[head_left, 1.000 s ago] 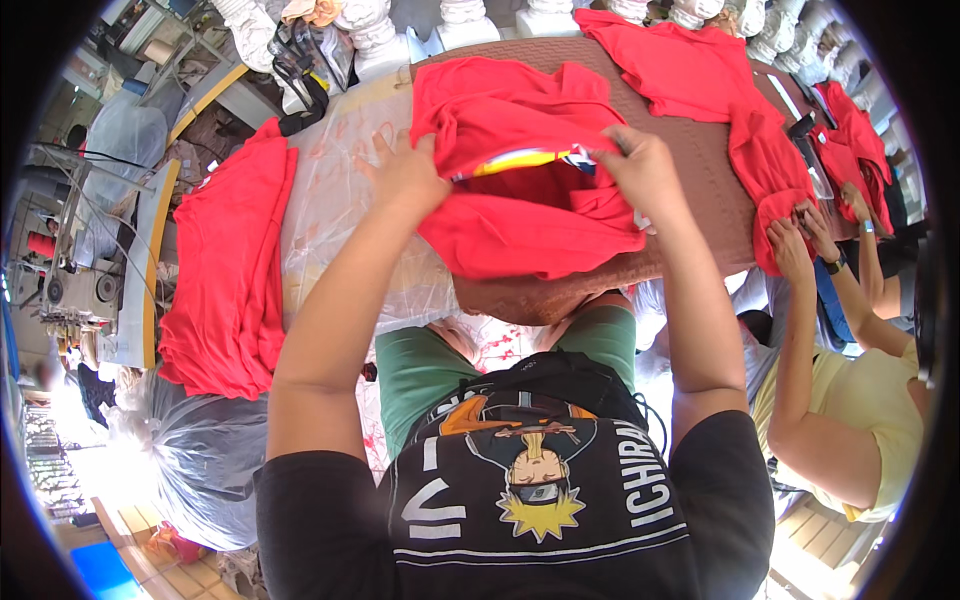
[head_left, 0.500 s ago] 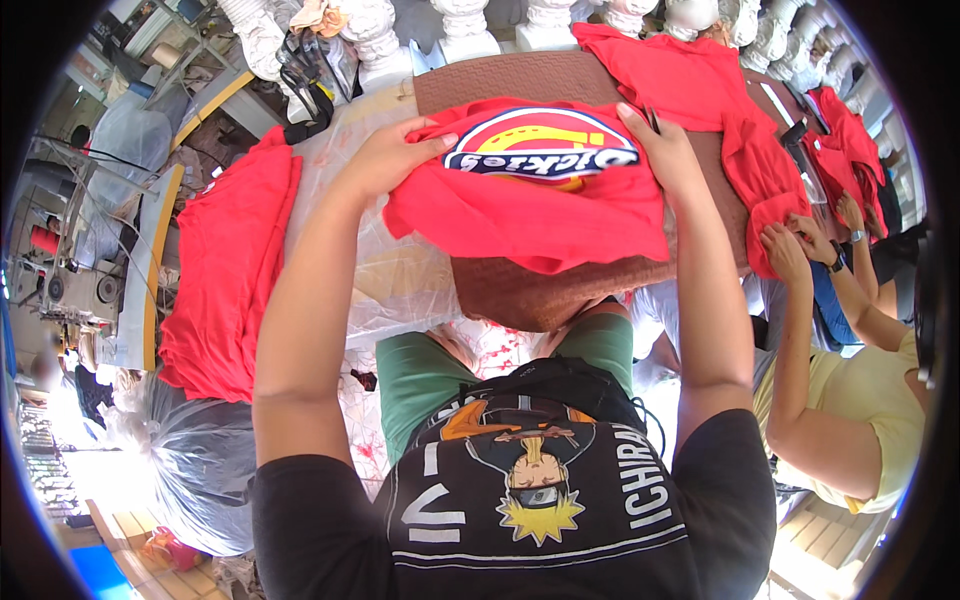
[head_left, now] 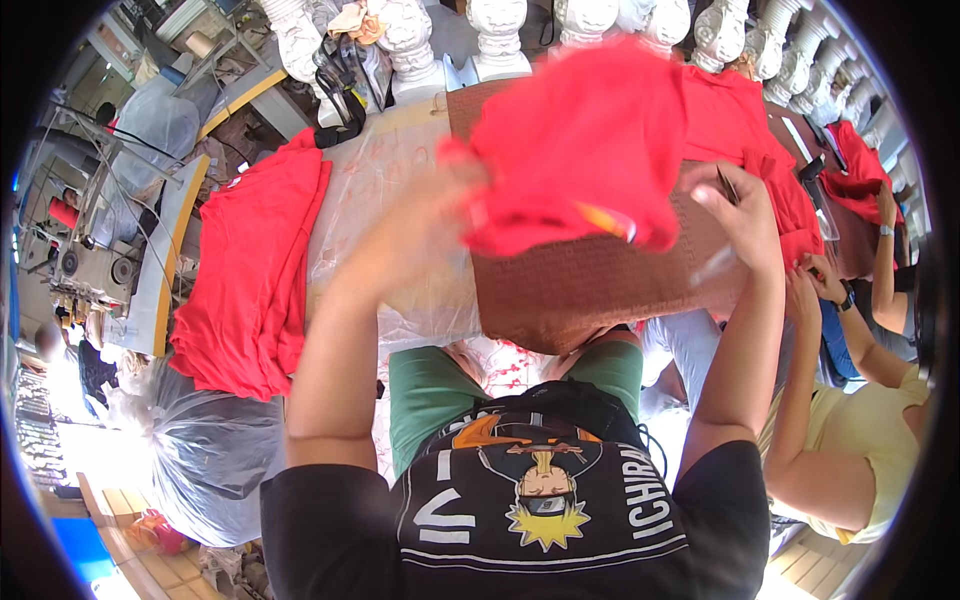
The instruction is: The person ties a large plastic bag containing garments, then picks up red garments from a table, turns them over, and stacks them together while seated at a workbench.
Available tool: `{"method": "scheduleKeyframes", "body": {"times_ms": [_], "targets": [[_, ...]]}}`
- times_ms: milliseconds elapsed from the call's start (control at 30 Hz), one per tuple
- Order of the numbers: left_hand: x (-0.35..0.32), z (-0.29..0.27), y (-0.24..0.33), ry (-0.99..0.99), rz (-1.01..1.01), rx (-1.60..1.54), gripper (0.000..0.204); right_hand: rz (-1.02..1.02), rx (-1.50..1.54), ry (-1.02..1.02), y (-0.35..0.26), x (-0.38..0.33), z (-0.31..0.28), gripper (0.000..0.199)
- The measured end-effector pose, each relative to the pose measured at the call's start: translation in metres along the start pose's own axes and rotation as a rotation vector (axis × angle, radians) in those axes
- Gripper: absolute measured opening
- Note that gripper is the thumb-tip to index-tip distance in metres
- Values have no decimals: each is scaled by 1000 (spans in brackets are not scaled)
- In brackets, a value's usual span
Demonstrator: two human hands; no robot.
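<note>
A red shirt (head_left: 590,150) is in the air over the table, smeared by motion, with a sliver of its yellow print at the lower edge. My left hand (head_left: 435,205), blurred too, grips the shirt by its left edge. Right of the garment and apart from it is my right hand (head_left: 740,215), thumb and fingertips spread. A small dark pointed tool (head_left: 727,185), perhaps thread snips, is tucked among that hand's fingers; its kind is hard to make out.
Brown cloth (head_left: 560,295) and clear plastic (head_left: 400,250) cover the table. A red garment pile (head_left: 250,270) lies left, near a sewing machine (head_left: 95,265). More red garments (head_left: 725,110) lie right, where a co-worker's hands (head_left: 810,285) handle one. White balusters (head_left: 500,35) line the far side.
The shirt, spread between both hands with its print upward, has been lifted and turned, hiding most of the print. My right hand has let go of it and moved right and toward me.
</note>
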State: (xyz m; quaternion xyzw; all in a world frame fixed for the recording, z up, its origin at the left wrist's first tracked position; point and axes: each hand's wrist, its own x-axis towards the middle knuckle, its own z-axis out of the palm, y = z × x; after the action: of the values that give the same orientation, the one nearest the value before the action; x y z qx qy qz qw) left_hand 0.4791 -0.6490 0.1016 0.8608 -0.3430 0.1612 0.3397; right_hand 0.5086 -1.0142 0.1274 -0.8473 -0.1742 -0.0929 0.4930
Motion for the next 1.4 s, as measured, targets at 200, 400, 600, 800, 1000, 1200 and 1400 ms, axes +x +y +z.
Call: {"method": "scheduleKeyframes", "body": {"times_ms": [200,400,600,800,1000,1200,1400], "targets": [[-34,18,16,-648,-255,-180,53,73,82,-10,7,-1,11,26],[-20,34,-32,-178,-598,-219,50,176,-293,178,56,21,35,38],[-15,89,-106,36,-844,-149,59,126,-403,192,105,19,76,33],[70,112,-162,250,-789,-140,63,267,44,-395,71,3,78,12],[114,150,-207,473,-969,-369,47,140,-8,-502,42,-20,78,13],[144,130,-182,358,-809,-280,34,86,97,-193,38,3,67,14],[135,147,-108,176,-810,403,49,-37,181,-185,9,1,101,13]]}}
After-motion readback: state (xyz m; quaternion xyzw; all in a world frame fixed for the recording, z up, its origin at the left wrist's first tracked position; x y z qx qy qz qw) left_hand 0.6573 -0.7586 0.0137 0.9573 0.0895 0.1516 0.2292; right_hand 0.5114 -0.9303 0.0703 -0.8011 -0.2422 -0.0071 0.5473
